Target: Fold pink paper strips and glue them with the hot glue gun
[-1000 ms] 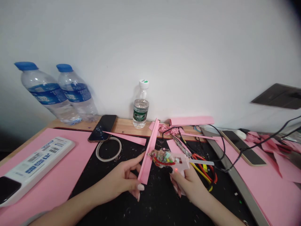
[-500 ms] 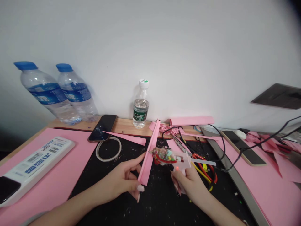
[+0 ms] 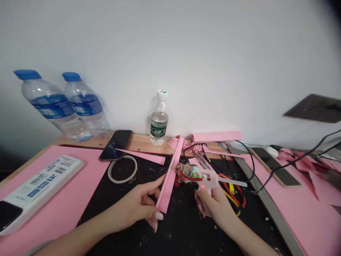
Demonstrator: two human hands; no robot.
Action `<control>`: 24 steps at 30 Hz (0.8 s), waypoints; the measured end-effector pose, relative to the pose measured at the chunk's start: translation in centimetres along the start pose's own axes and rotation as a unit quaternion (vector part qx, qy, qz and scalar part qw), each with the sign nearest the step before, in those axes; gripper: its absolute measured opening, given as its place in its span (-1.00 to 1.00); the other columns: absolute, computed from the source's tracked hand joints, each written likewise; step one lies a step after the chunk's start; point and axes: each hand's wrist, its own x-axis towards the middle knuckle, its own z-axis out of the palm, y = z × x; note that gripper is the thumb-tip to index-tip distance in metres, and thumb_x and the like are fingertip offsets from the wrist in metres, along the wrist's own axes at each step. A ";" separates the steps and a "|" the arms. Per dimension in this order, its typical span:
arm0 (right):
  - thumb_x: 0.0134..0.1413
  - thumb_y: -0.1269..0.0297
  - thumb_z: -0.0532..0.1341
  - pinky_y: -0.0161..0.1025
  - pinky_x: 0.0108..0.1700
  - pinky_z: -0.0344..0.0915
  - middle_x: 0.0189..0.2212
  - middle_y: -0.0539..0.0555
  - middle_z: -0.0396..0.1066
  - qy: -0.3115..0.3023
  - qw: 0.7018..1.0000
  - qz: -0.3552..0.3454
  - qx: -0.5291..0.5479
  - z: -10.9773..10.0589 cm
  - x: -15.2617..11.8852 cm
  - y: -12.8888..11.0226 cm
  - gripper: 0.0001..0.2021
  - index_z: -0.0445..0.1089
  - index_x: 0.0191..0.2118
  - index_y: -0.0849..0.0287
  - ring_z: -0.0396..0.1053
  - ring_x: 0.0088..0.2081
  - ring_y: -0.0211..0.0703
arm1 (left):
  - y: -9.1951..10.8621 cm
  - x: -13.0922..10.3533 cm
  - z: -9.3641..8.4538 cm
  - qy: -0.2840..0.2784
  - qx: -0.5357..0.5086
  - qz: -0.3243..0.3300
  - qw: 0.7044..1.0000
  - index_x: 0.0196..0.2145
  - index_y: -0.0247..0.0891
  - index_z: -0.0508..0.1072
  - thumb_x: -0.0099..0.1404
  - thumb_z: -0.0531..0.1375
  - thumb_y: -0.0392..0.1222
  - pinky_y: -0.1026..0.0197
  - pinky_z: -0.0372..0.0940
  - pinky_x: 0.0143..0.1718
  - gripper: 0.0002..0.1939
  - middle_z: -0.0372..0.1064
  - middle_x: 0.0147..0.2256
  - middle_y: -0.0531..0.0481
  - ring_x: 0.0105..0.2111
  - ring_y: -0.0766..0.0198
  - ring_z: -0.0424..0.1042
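A long folded strip of pink paper (image 3: 168, 181) stands slanted over the black mat (image 3: 119, 227), pinched near its lower end by my left hand (image 3: 145, 204). My right hand (image 3: 213, 202) is wrapped round the handle of a white glue gun (image 3: 209, 178) with a small red light lit. Colourful crusted bits cover the gun's front (image 3: 186, 172), and its tip is at the strip's right side; whether it touches is hard to tell. A translucent glue stick (image 3: 233, 182) sticks out of its back.
A roll of tape (image 3: 109, 174), a dark phone (image 3: 116, 144) and a white box (image 3: 39, 192) lie left. Behind stand a small bottle (image 3: 159, 124) and two large bottles (image 3: 53, 106). Red-handled pliers (image 3: 243, 195), black cables (image 3: 254, 167) and another phone (image 3: 277, 167) are right.
The glue gun and my right hand have shifted slightly right, and the gun's tip is a little higher along the strip. The strip's top has moved slightly right. Both hands keep their hold.
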 end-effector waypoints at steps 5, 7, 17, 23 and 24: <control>-0.04 -0.23 0.12 -0.40 -0.72 0.02 -0.80 -0.07 0.16 0.011 1.000 0.002 0.003 0.0 0.1 -0.2 -0.48 0.17 -0.66 0.15 0.15 -0.77 -0.35 | -0.1 0.0 -0.1 -0.007 -0.003 0.002 1.000 0.24 0.11 0.07 0.06 0.35 -0.36 0.26 0.40 -0.48 -0.11 0.35 -0.27 0.10 -0.54 0.36 0.45; -0.05 -0.23 0.12 -0.39 -0.72 0.02 -0.80 -0.06 0.16 0.015 1.000 0.002 0.006 0.0 0.1 -0.2 -0.48 0.18 -0.67 0.15 0.15 -0.77 -0.35 | -0.1 0.0 -0.1 -0.006 -0.001 0.001 1.000 0.23 0.11 0.09 0.06 0.35 -0.36 0.26 0.40 -0.48 -0.12 0.34 -0.27 0.10 -0.54 0.36 0.45; -0.02 -0.23 0.13 -0.35 -0.72 0.10 -0.78 -0.06 0.17 0.061 0.996 -0.053 0.039 -0.3 0.6 0.6 -0.49 0.23 -0.60 0.16 0.15 -0.76 -0.32 | 0.2 0.0 0.0 -0.002 0.004 -0.007 1.000 0.23 0.03 0.12 0.05 0.35 -0.36 0.27 0.39 -0.49 -0.15 0.37 -0.30 0.10 -0.54 0.35 0.45; 0.07 -0.11 0.11 -0.32 -0.67 0.12 -0.73 -0.06 0.21 0.120 0.988 -0.098 0.011 -1.3 1.2 1.2 -0.59 0.30 -0.45 0.19 0.18 -0.71 -0.26 | 0.6 0.1 0.2 -0.010 0.005 -0.006 1.000 0.23 0.04 0.11 0.05 0.35 -0.32 0.27 0.39 -0.48 -0.15 0.39 -0.29 0.09 -0.54 0.35 0.44; 0.10 -0.07 0.09 -0.31 -0.65 0.13 -0.72 -0.05 0.22 0.136 0.985 -0.108 -0.021 -1.7 1.3 1.3 -0.62 0.31 -0.44 0.19 0.19 -0.70 -0.25 | 0.6 0.1 0.1 -0.009 0.004 -0.005 1.000 0.23 0.05 0.12 0.06 0.35 -0.31 0.26 0.39 -0.47 -0.16 0.38 -0.28 0.09 -0.53 0.35 0.45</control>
